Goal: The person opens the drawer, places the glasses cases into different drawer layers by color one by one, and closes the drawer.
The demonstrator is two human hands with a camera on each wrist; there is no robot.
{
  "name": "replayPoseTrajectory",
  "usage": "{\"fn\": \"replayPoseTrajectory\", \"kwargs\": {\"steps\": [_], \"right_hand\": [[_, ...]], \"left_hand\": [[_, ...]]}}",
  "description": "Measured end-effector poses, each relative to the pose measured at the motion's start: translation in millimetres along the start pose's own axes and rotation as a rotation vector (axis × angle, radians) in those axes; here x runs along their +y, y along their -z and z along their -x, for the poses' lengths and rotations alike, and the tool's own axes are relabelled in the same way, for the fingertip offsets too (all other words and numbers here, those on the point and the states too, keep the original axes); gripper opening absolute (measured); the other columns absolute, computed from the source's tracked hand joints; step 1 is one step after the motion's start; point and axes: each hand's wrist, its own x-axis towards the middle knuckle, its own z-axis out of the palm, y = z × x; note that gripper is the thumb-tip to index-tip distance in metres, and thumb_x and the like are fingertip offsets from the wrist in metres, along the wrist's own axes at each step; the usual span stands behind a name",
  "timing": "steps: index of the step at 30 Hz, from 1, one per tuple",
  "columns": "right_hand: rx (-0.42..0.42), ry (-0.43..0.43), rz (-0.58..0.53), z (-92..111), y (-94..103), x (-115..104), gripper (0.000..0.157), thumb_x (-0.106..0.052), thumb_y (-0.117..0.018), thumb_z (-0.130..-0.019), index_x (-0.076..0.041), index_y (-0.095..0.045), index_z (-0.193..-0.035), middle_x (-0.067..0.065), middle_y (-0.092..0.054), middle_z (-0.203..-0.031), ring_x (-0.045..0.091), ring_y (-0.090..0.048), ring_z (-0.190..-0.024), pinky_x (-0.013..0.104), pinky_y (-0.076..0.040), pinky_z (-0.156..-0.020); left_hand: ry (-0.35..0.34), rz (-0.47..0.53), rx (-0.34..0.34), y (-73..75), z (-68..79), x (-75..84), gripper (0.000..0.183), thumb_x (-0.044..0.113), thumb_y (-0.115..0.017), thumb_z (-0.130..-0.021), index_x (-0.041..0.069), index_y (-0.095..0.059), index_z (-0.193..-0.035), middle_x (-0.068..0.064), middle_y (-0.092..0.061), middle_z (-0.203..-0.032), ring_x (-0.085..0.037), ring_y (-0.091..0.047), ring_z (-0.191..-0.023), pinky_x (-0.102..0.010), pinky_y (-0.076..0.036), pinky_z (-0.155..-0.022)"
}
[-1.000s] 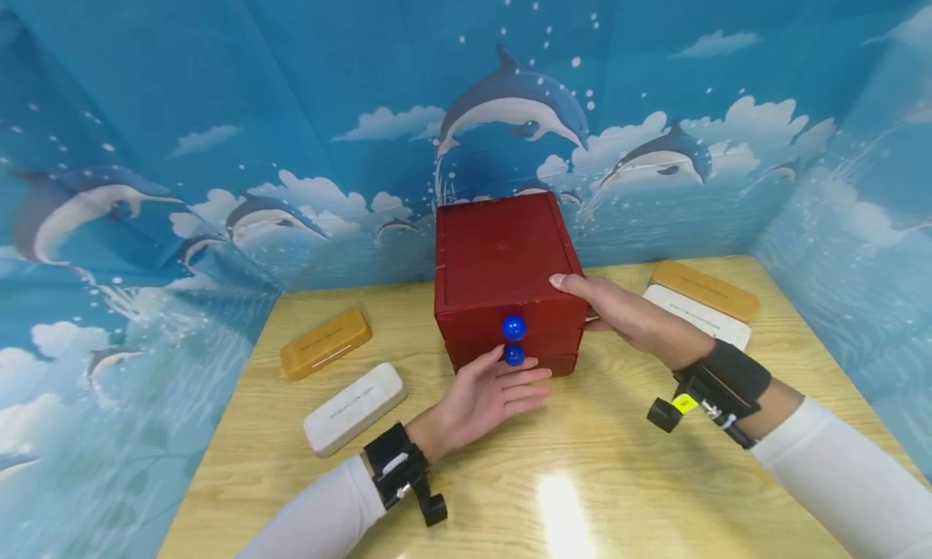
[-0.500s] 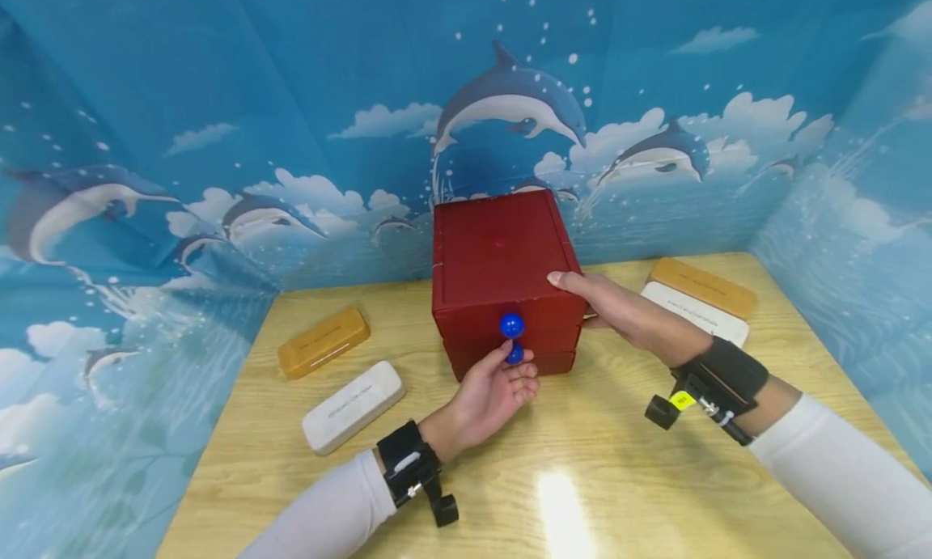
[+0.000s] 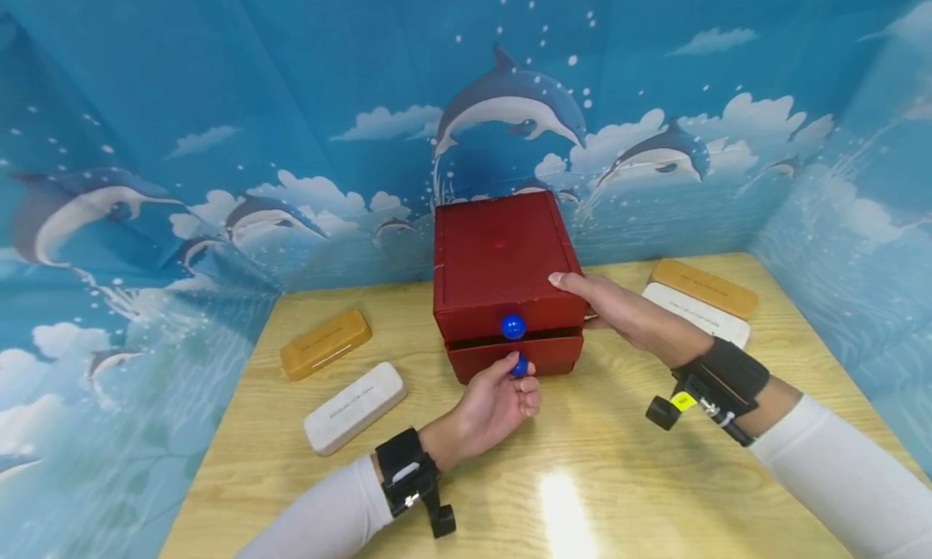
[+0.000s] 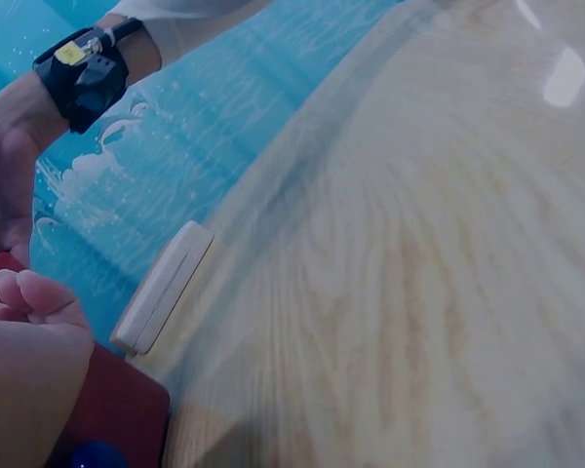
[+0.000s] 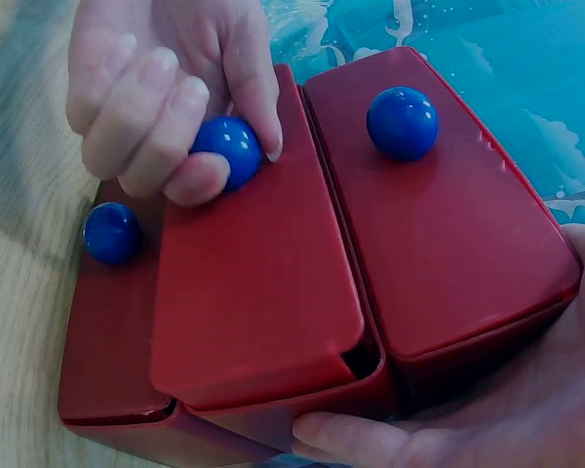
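A red drawer box (image 3: pixel 502 251) stands at the back middle of the table in the head view. The right wrist view shows its three stacked drawers, each with a round blue knob. My left hand (image 3: pixel 495 409) pinches the middle drawer's knob (image 5: pixel 232 151) between thumb and curled fingers. That middle drawer (image 5: pixel 263 273) juts out a little, with a dark gap above it. The top drawer (image 5: pixel 439 224) and bottom drawer (image 5: pixel 107 341) sit further back. My right hand (image 3: pixel 619 307) grips the box's right side, thumb on the top edge; its other fingers are mostly hidden.
To the left on the wooden table (image 3: pixel 626 478) lie an orange case (image 3: pixel 325 345) and a white case (image 3: pixel 355 408). Another white case (image 3: pixel 697 312) and orange case (image 3: pixel 705 288) lie at the back right. A dolphin-print curtain (image 3: pixel 328 98) hangs right behind the box.
My left hand's fingers have curled in and taken hold of the middle drawer's knob. The drawer has slid slightly out towards me. My right hand has stayed on the box.
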Motion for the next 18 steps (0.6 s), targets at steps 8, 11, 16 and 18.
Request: {"fn": "replayPoseTrajectory", "kwargs": {"steps": [8, 11, 16, 18], "right_hand": [[0.003, -0.009, -0.005, -1, -1.3, -1, 0.066, -0.056, -0.04, -0.096, -0.006, -0.036, -0.139, 0.017, -0.048, -0.134, 0.032, -0.045, -0.121, 0.054, -0.037, -0.099], [0.003, -0.005, -0.005, -1, -1.4, -1, 0.066, -0.056, -0.04, -0.096, -0.006, -0.036, -0.139, 0.016, -0.047, -0.134, 0.032, -0.045, -0.121, 0.054, -0.037, -0.1], [0.006, -0.001, -0.006, -2, -2.2, 1, 0.065, -0.056, -0.04, -0.096, -0.007, -0.037, -0.138, 0.015, -0.048, -0.134, 0.031, -0.047, -0.119, 0.053, -0.039, -0.098], [0.008, 0.0, -0.008, -2, -2.0, 1, 0.064, -0.056, -0.04, -0.096, -0.008, -0.037, -0.138, 0.015, -0.049, -0.133, 0.031, -0.048, -0.118, 0.052, -0.04, -0.097]], "left_hand": [[0.021, -0.018, -0.029, -2.9, 17.6, -8.0, 0.029, 0.035, -0.037, -0.103, 0.011, -0.052, -0.097, 0.004, -0.045, -0.078, -0.012, -0.043, -0.073, -0.024, -0.036, -0.07], [0.023, -0.032, -0.026, -5.2, 22.9, -9.6, 0.03, 0.035, -0.037, -0.103, 0.01, -0.052, -0.099, 0.004, -0.048, -0.08, -0.012, -0.045, -0.073, -0.024, -0.038, -0.071], [0.035, -0.045, -0.046, -7.1, 31.6, -13.8, 0.031, 0.035, -0.036, -0.103, 0.01, -0.053, -0.101, 0.003, -0.051, -0.081, -0.013, -0.048, -0.073, -0.025, -0.04, -0.071], [0.034, -0.057, -0.06, -7.4, 34.4, -15.8, 0.031, 0.035, -0.035, -0.103, 0.01, -0.054, -0.102, 0.003, -0.051, -0.081, -0.013, -0.048, -0.073, -0.024, -0.04, -0.07]]}}
